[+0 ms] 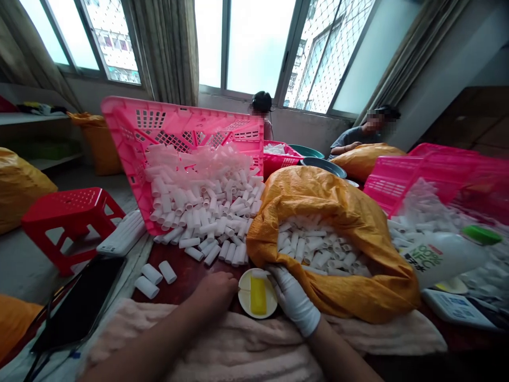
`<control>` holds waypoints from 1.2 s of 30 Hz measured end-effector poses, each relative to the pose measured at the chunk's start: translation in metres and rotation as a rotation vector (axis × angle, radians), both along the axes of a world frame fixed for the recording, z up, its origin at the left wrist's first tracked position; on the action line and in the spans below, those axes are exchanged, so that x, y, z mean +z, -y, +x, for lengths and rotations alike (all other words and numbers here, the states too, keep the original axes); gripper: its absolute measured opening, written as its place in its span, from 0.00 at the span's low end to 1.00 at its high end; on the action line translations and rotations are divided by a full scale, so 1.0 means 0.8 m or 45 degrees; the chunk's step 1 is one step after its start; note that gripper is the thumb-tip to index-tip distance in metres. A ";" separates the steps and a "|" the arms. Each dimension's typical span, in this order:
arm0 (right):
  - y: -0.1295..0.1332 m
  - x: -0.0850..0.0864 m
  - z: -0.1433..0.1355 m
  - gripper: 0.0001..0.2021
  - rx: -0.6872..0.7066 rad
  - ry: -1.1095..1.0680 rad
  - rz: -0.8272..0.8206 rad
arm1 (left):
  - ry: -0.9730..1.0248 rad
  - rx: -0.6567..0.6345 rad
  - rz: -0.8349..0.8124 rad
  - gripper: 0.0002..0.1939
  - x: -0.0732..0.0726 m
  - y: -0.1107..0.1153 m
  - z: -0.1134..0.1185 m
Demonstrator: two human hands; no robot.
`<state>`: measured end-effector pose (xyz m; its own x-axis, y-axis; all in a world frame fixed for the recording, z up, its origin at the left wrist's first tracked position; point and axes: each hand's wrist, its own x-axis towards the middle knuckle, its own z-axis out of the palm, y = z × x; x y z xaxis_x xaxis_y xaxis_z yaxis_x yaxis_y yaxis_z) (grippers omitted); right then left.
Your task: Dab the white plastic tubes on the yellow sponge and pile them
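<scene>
Here, left hand (pixel 221 286) and gloved right hand (pixel 293 298) flank one dish (pixel 271 298), apart, grips unclear, three stray tubes (pixel 167 271) leftward.

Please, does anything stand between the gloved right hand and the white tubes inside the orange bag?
Yes: the orange bag's folded front rim lies between the gloved right hand and the white tubes inside. The bag's mouth is open above them.

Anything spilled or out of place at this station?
Yes: the pink perforated plastic crate looks tipped, with short white tubes spread from it onto the dark red tabletop. Three loose white tubes lie left of the main pile, like strays. Either could be deliberate.
</scene>
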<state>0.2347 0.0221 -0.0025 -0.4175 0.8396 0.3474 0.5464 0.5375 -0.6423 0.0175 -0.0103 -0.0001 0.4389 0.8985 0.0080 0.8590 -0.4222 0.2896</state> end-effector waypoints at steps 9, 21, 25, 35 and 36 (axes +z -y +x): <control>0.005 0.002 -0.004 0.13 -0.020 0.024 -0.002 | 0.021 -0.050 0.030 0.11 0.002 -0.001 0.000; 0.008 -0.006 0.006 0.10 -0.021 -0.020 -0.051 | 0.043 -0.081 0.067 0.12 0.002 -0.001 -0.003; 0.009 -0.006 0.009 0.10 0.029 -0.057 -0.004 | 0.046 -0.090 0.046 0.12 0.002 -0.001 -0.004; 0.006 -0.012 0.014 0.12 0.071 0.068 0.097 | 0.075 -0.159 0.099 0.13 -0.005 -0.005 -0.007; 0.006 -0.013 0.014 0.11 0.083 0.079 0.150 | 0.080 -0.159 0.099 0.13 -0.007 -0.005 -0.007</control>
